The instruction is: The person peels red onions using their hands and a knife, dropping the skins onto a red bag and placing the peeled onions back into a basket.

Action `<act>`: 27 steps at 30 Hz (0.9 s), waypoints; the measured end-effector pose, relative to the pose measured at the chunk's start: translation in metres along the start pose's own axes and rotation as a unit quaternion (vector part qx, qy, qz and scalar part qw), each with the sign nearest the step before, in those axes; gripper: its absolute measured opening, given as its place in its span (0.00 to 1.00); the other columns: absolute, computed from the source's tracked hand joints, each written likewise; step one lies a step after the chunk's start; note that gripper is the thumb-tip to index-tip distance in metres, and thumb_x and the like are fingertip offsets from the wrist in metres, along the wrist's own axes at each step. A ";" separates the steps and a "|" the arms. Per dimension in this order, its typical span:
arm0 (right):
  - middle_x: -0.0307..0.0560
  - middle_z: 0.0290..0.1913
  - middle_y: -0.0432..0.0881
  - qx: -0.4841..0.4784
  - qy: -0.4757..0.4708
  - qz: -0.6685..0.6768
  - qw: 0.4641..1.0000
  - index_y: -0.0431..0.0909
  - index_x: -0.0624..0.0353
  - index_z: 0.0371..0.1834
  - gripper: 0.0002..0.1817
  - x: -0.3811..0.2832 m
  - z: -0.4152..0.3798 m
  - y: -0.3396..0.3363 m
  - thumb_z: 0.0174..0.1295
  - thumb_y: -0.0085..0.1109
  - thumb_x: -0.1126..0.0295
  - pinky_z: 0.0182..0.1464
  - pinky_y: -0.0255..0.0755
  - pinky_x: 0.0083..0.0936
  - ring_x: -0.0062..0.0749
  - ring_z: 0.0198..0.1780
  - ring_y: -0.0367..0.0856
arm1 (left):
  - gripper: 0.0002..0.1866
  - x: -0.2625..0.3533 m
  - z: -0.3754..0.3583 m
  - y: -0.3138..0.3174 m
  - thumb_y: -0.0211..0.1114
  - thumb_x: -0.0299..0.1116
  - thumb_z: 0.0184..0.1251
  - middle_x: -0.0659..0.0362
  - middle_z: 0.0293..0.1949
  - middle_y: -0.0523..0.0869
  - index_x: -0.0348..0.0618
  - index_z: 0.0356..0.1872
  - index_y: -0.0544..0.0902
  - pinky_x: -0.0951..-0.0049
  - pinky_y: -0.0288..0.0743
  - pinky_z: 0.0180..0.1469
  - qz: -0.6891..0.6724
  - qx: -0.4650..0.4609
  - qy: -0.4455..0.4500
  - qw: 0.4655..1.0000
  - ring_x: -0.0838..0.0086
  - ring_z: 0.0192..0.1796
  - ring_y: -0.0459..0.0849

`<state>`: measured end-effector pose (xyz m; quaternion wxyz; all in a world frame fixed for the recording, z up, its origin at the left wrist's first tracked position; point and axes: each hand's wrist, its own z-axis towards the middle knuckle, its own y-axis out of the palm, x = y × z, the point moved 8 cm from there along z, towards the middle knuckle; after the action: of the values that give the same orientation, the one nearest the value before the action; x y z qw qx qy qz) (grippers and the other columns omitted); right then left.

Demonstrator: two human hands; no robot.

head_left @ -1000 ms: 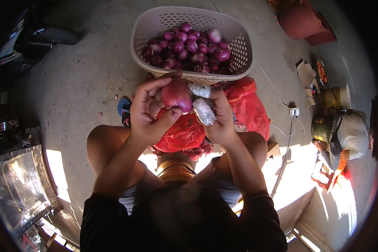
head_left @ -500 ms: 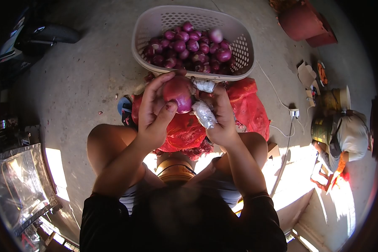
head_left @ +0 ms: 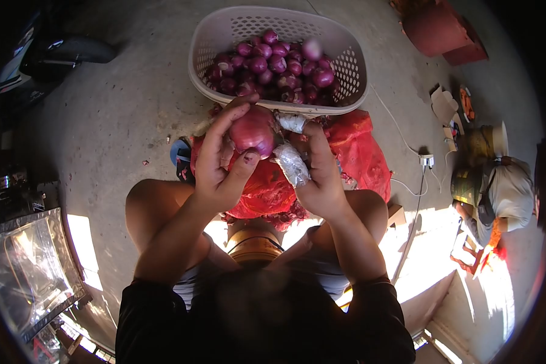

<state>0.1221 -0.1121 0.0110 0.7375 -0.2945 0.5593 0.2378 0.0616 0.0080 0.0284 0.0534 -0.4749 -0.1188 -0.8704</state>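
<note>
"One wide grey concrete floor [head_left: 133, 91] is under everything. What big thing is on it, up front?"

"A pale plastic basket with holes in its sides [head_left: 215, 39]. Maybe it sits close so it is easy to reach."

"What comes next?"

"A crumpled red mesh sack [head_left: 364, 158], flat on the floor on the near side of the basket. It may work like a mat."

"And in the basket?"

"A heap of shiny, round purple onions [head_left: 279, 64]. The high sides likely stop them rolling away."

"What are the hands doing?"

"The left hand [head_left: 217, 173] is curled like a cup, with the thumb pressing on the near side. The right hand [head_left: 323, 173] is just beside it, thumb and pointing finger spread apart."

"What is in the cup?"

"A big, round, red-purple onion [head_left: 252, 132], up above the sack. I think it is cupped so it won't slip."

"And the smallest?"

"Two silver foil wraps [head_left: 293, 165] on the right thumb and pointing finger, maybe to guard them. They are by the big onion's right side. I can't tell if those fingers pinch it."
</note>
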 end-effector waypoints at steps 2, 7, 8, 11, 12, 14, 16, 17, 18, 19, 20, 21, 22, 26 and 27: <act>0.57 0.44 0.79 0.010 0.002 0.000 1.000 0.58 0.62 0.59 0.30 0.003 0.000 -0.001 0.51 0.54 0.81 0.48 0.70 0.27 0.45 0.48 0.80 | 0.26 0.000 0.001 0.001 0.54 0.24 0.63 0.44 0.65 0.61 0.32 0.63 0.59 0.65 0.56 0.65 -0.019 0.011 -0.009 1.000 0.62 0.66 0.63; 0.57 0.43 0.79 -0.002 0.022 0.013 1.000 0.59 0.62 0.59 0.29 0.003 0.000 -0.001 0.51 0.54 0.82 0.49 0.70 0.28 0.45 0.47 0.80 | 0.24 -0.009 -0.001 -0.002 0.51 0.29 0.67 0.47 0.62 0.66 0.32 0.62 0.61 0.69 0.60 0.63 -0.054 0.050 -0.088 0.993 0.67 0.61 0.68; 0.57 0.43 0.79 -0.007 0.028 0.024 0.999 0.59 0.62 0.58 0.28 0.002 0.001 -0.001 0.51 0.54 0.82 0.49 0.71 0.28 0.46 0.48 0.80 | 0.23 -0.014 -0.004 -0.005 0.50 0.31 0.69 0.49 0.60 0.68 0.32 0.62 0.61 0.70 0.61 0.62 -0.060 0.065 -0.125 0.988 0.69 0.60 0.69; 0.56 0.44 0.79 -0.034 0.038 0.026 0.998 0.60 0.61 0.58 0.28 0.006 0.002 0.000 0.52 0.54 0.81 0.49 0.71 0.29 0.45 0.49 0.80 | 0.22 -0.027 -0.009 -0.010 0.46 0.37 0.72 0.53 0.56 0.72 0.33 0.61 0.63 0.73 0.66 0.57 -0.111 0.097 -0.231 0.962 0.73 0.56 0.73; 0.56 0.44 0.79 -0.046 0.039 0.020 0.998 0.60 0.61 0.58 0.28 0.007 0.002 0.000 0.52 0.55 0.81 0.49 0.71 0.29 0.44 0.49 0.80 | 0.22 -0.031 -0.012 -0.010 0.45 0.39 0.73 0.54 0.55 0.73 0.33 0.60 0.64 0.74 0.68 0.56 -0.134 0.106 -0.266 0.949 0.75 0.54 0.74; 0.54 0.46 0.79 -0.063 0.032 -0.005 0.998 0.59 0.61 0.59 0.28 0.004 0.003 0.000 0.53 0.56 0.80 0.49 0.71 0.29 0.43 0.50 0.80 | 0.22 -0.033 -0.013 -0.007 0.43 0.40 0.74 0.55 0.53 0.75 0.34 0.60 0.65 0.74 0.72 0.52 -0.178 0.108 -0.274 0.939 0.75 0.52 0.76; 0.53 0.47 0.78 -0.080 0.037 -0.012 0.996 0.58 0.61 0.60 0.29 0.000 0.003 0.001 0.53 0.56 0.79 0.48 0.71 0.29 0.43 0.50 0.80 | 0.22 -0.036 -0.014 -0.005 0.42 0.42 0.74 0.55 0.51 0.76 0.35 0.59 0.65 0.73 0.75 0.49 -0.221 0.106 -0.288 0.926 0.74 0.51 0.77; 0.53 0.47 0.78 -0.088 0.045 -0.007 0.995 0.58 0.61 0.61 0.30 -0.002 0.003 0.002 0.54 0.56 0.78 0.48 0.71 0.30 0.43 0.50 0.80 | 0.22 -0.038 -0.016 -0.005 0.41 0.42 0.74 0.54 0.51 0.76 0.35 0.59 0.65 0.72 0.76 0.48 -0.244 0.103 -0.297 0.918 0.73 0.50 0.78; 0.53 0.48 0.78 -0.096 0.052 -0.002 0.994 0.57 0.61 0.61 0.30 -0.003 0.002 0.002 0.54 0.57 0.78 0.48 0.71 0.30 0.43 0.50 0.80 | 0.23 -0.040 -0.018 -0.003 0.41 0.42 0.74 0.54 0.51 0.76 0.35 0.59 0.65 0.71 0.77 0.47 -0.266 0.100 -0.306 0.909 0.72 0.50 0.79; 0.53 0.48 0.78 -0.101 0.055 0.002 0.993 0.57 0.61 0.62 0.31 -0.002 0.001 0.001 0.54 0.57 0.78 0.48 0.72 0.30 0.43 0.50 0.80 | 0.23 -0.041 -0.018 -0.003 0.41 0.43 0.74 0.53 0.51 0.76 0.35 0.59 0.65 0.71 0.78 0.47 -0.272 0.101 -0.311 0.905 0.72 0.50 0.79; 0.53 0.48 0.78 -0.106 0.059 0.006 0.993 0.56 0.61 0.62 0.31 -0.001 0.001 0.000 0.54 0.57 0.77 0.48 0.72 0.31 0.43 0.50 0.80 | 0.23 -0.043 -0.019 -0.003 0.41 0.43 0.74 0.53 0.50 0.77 0.35 0.59 0.65 0.70 0.78 0.47 -0.277 0.102 -0.317 0.901 0.71 0.49 0.79; 0.53 0.48 0.78 -0.111 0.062 0.010 0.992 0.56 0.61 0.62 0.31 0.000 0.001 0.001 0.54 0.57 0.77 0.48 0.72 0.32 0.43 0.50 0.80 | 0.23 -0.044 -0.019 -0.003 0.41 0.43 0.74 0.53 0.50 0.77 0.35 0.59 0.65 0.69 0.78 0.48 -0.283 0.104 -0.322 0.898 0.71 0.49 0.79; 0.54 0.47 0.78 -0.114 0.053 0.000 0.992 0.56 0.61 0.62 0.32 -0.002 0.001 0.001 0.54 0.57 0.77 0.47 0.72 0.32 0.43 0.50 0.80 | 0.24 -0.043 -0.019 -0.002 0.40 0.45 0.74 0.53 0.50 0.77 0.35 0.59 0.65 0.69 0.78 0.47 -0.273 0.106 -0.328 0.898 0.71 0.49 0.79; 0.50 0.41 0.79 -0.130 0.025 -0.046 0.990 0.52 0.61 0.64 0.33 -0.002 -0.001 0.002 0.57 0.56 0.78 0.45 0.69 0.23 0.31 0.45 0.78 | 0.24 -0.040 -0.017 -0.003 0.39 0.45 0.74 0.54 0.50 0.77 0.35 0.60 0.65 0.71 0.77 0.47 -0.255 0.117 -0.321 0.905 0.72 0.50 0.79; 0.48 0.38 0.80 -0.135 0.019 -0.058 0.989 0.50 0.61 0.65 0.33 0.000 -0.002 0.003 0.58 0.55 0.79 0.43 0.68 0.19 0.25 0.42 0.78 | 0.24 -0.040 -0.017 -0.003 0.40 0.44 0.74 0.54 0.50 0.77 0.35 0.60 0.65 0.72 0.77 0.47 -0.255 0.120 -0.312 0.907 0.72 0.50 0.79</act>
<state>0.1190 -0.1114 0.0107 0.6924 -0.4283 0.5180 0.2622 0.0692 0.0061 -0.0145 -0.1541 -0.6657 -0.3499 -0.6408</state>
